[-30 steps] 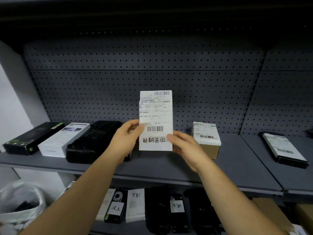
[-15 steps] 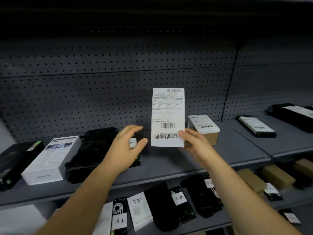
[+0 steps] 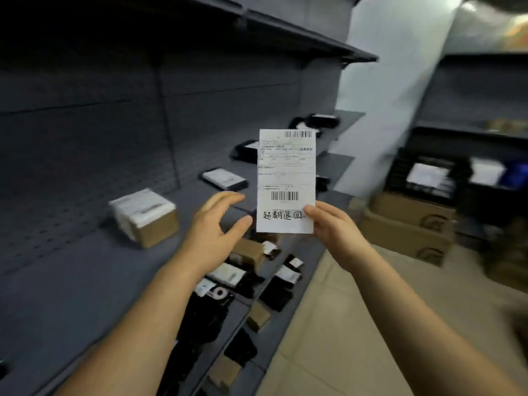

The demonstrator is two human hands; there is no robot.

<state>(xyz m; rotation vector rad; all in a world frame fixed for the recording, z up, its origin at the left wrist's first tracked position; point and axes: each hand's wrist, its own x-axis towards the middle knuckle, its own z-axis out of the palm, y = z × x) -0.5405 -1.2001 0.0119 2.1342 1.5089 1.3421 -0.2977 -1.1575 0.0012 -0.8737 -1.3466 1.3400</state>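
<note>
Paper slip (image 3: 286, 178): white, tall rectangle, held upright with the printed face toward the camera. One barcode sits at the top right and a second lower down in the middle. Ruled lines of small print lie between them, too blurred to read. Four large handwritten black characters run across the bottom strip. The sheet is flat, with no visible folds or tears.

Position: the slip is in the air in front of the grey shelf (image 3: 71, 281), resting on nothing, at the centre of the head view.

Right hand (image 3: 334, 230): pinches the slip at its lower right corner, with the thumb lying on the front face beside the handwriting. The fingers behind the paper are hidden. This hand alone carries the slip.

Left hand (image 3: 213, 230): open and holding nothing, with the fingers spread and gently curved. The thumb tip points at the slip's lower left corner, just beside it with a narrow gap, not touching.

Surroundings (motion blur throughout): a cardboard box (image 3: 144, 217) with a white label on top stands on the shelf, left of the left hand. A flat dark parcel (image 3: 224, 178) lies further along the same shelf. The lower shelf level (image 3: 257, 364) holds dark packets and small boxes. Brown cartons (image 3: 405, 224) stand on the floor (image 3: 328, 324) to the right.
</note>
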